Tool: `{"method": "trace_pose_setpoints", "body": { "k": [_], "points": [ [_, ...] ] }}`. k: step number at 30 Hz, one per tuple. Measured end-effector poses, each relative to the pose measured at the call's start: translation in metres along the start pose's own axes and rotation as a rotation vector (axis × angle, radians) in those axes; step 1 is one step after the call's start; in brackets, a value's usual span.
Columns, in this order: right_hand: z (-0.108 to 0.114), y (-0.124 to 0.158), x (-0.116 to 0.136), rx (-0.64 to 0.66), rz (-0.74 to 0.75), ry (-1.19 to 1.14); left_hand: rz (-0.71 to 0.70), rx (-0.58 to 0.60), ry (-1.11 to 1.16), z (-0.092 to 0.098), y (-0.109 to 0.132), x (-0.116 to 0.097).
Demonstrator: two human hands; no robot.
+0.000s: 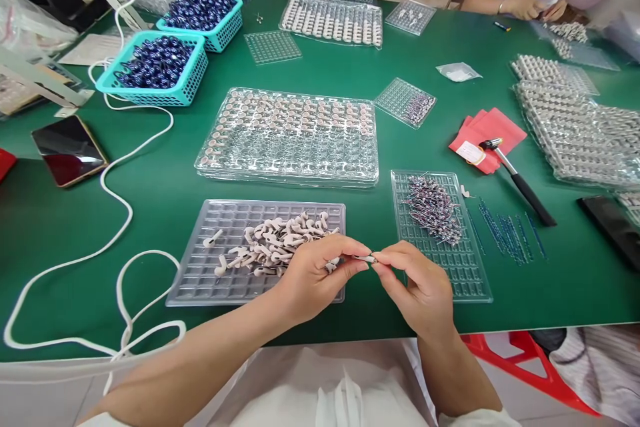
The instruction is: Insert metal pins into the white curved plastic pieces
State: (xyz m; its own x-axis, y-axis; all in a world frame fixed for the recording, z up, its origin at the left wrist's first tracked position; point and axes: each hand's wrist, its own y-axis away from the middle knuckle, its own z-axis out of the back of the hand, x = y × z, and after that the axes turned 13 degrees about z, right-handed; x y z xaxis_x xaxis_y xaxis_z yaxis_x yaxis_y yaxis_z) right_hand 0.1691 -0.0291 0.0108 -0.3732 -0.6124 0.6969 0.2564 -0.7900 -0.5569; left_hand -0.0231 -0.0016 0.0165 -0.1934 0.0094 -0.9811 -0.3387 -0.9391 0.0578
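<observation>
My left hand pinches a white earbud by thumb and forefinger, its stem pointing right. At the stem's end, my right hand has thumb and forefinger closed together; what they grip is too small to make out. Below and left of my left hand lies a clear grid tray with a heap of white earbuds. Beside my right hand is another clear grid tray, bearing a pile of small parts with thin coloured wires.
Farther in sits a blister tray partly filled with earbuds. Blue baskets of dark blue parts, a phone and a white cable are leftward. Rightward lie a hammer, red packets and stacked trays. Two people work opposite.
</observation>
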Motion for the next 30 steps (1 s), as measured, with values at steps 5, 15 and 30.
{"method": "trace_pose_setpoints", "body": {
  "k": [5,15,30],
  "points": [
    [0.0003,-0.0012,0.0009,0.005,0.013,0.013,-0.025,0.012,-0.014,-0.0001,-0.0011,-0.0020],
    [0.0001,-0.0043,0.0024,0.000,0.060,0.038,0.014,-0.002,-0.022,-0.0013,0.0001,-0.0012],
    [-0.0014,0.0023,-0.0016,0.030,0.104,0.172,0.093,-0.007,-0.011,0.0016,-0.0032,-0.0024]
  ]
}}
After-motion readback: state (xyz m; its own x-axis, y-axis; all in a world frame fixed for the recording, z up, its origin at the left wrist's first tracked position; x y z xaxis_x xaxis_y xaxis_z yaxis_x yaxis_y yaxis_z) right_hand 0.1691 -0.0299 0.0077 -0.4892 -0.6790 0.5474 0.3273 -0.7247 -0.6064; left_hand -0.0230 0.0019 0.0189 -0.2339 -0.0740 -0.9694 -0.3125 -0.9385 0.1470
